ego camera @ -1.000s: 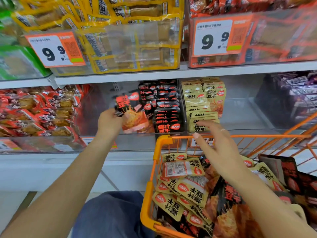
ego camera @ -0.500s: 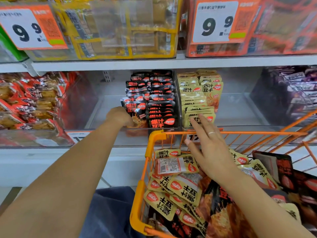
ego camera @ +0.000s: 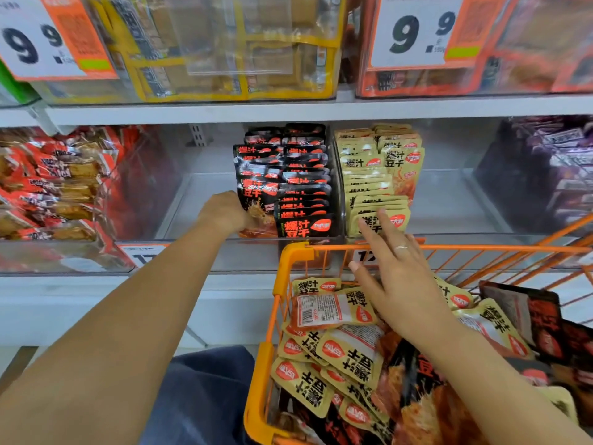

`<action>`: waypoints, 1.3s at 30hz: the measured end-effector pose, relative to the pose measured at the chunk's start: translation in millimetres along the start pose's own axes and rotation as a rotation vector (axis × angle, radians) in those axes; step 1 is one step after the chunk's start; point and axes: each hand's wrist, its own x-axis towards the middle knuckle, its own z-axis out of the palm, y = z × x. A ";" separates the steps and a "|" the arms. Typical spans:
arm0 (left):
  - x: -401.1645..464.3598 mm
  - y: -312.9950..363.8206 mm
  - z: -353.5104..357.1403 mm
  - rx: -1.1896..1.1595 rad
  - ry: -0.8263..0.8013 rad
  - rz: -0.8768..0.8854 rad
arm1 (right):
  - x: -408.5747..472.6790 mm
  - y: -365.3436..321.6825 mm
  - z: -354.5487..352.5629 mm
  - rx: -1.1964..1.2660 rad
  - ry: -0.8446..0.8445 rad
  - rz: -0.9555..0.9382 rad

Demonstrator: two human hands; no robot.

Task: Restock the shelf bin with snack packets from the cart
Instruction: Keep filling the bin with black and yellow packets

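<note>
Now the shelf bin (ego camera: 199, 200) has the black packet (ego camera: 256, 200) down at its front edge, joining the black row's left side; a second ago it was held up in the air. Cart (ego camera: 290, 261) still loaded with yellow packets (ego camera: 349, 354). Left hand (ego camera: 224, 215) still grips the black packet. Right hand (ego camera: 398, 284) open, fingers spread, hovering over the cart's front rim. Looks like one placement nearly done, release pending.

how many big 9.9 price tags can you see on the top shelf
2: one 9.9 tag at the upper left, cut by the frame edge, beside the yellow packs; another 9.9 tag at the upper right on the orange bin. More may lie outside the frame.
</note>
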 end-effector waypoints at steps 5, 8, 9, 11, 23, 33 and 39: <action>-14.0 -4.7 -6.4 -0.048 0.021 -0.015 | 1.1 -1.3 -12.4 0.204 0.044 0.031; -31.8 -11.1 -6.8 -0.033 0.167 0.052 | 2.4 -0.7 -27.8 0.314 0.206 0.000; -41.8 -10.1 -6.5 -0.065 0.258 0.112 | 2.4 -0.8 -33.1 0.326 0.232 0.006; -69.7 -1.3 -6.0 -0.162 0.454 0.277 | 1.4 -1.8 -44.7 0.344 0.189 0.068; -188.6 75.5 72.3 -0.243 0.135 0.727 | -30.6 29.6 -79.8 -0.079 -0.850 0.256; -182.7 71.2 68.0 -0.775 -0.371 0.460 | -37.0 29.1 -81.5 0.888 -0.344 0.208; -178.4 70.9 69.5 -0.854 -0.493 0.593 | -32.4 24.3 -82.2 1.086 0.012 0.383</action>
